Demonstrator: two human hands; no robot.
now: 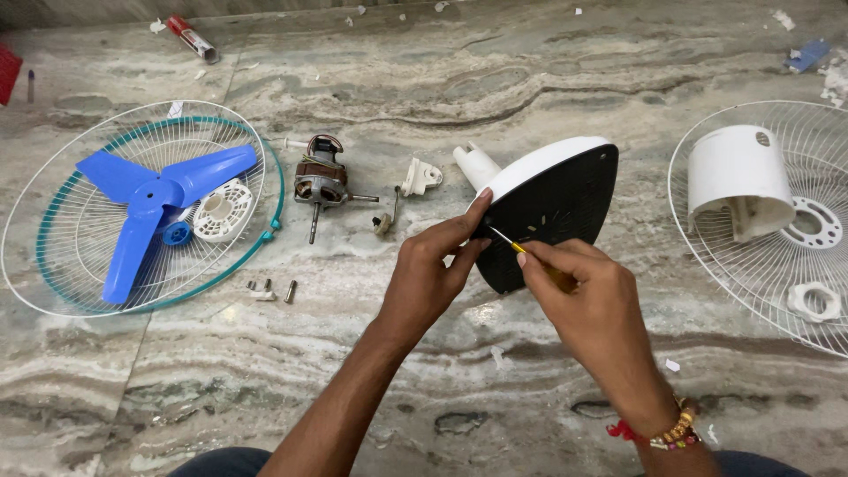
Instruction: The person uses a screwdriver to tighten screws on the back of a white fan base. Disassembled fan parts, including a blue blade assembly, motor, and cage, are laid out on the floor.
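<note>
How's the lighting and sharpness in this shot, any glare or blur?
Head view: soft, even light and only faint shadows on the stone floor; no strong glare; the left hand, right hand and fan base are sharp; the wide lens bows the scene slightly toward the edges.

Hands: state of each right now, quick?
Left hand: closed on the edge of the fan base, steadying it on its side.
Right hand: closed, holding a screwdriver, tip at the base's black underside.
</note>
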